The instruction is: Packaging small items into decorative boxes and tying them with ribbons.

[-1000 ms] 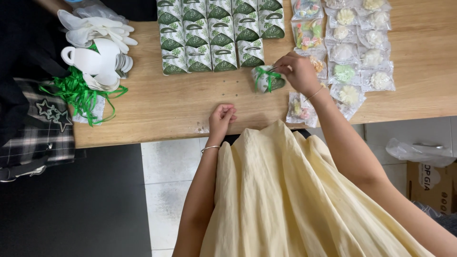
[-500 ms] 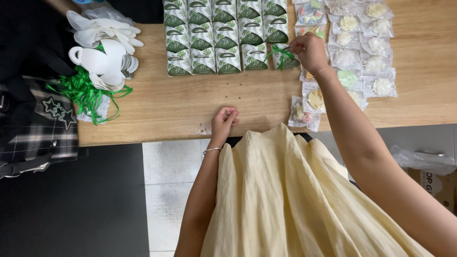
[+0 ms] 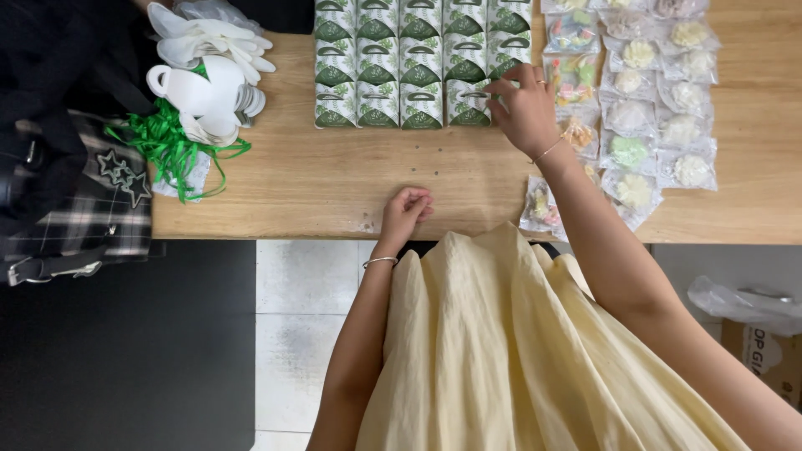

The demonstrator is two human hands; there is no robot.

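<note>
My right hand (image 3: 525,108) sits in the upper middle of the frame, fingers closed on the handle of a small green-and-white gift box (image 3: 468,107) that stands at the right end of the front row of boxes (image 3: 401,58), touching its neighbour. My left hand (image 3: 407,210) rests at the near table edge (image 3: 276,230), loosely curled; I cannot tell whether it holds anything

My worry is the tight packing: if I push the box sideways, it could shove the row out of line or tip the neighbouring box. The hand's outer side is also just beside the clear sachets (image 3: 652,92) on the right, so a careless sweep of my wrist could scatter them or drag one off the table edge, where a packet of coloured sweets (image 3: 539,205) already lies close to the lip

The boxes are pouch-shaped, white with dark green arched panels and leaf print, in a neat grid at top centre. The sachets in the upper right are square and transparent, holding pale flower-shaped pieces, one green. Upper left holds a stack of flat white box blanks (image 3: 209,83) over a tangle of green ribbon (image 3: 171,150). A brown carton (image 3: 764,351) with dark lettering sits on the floor at lower right
</note>
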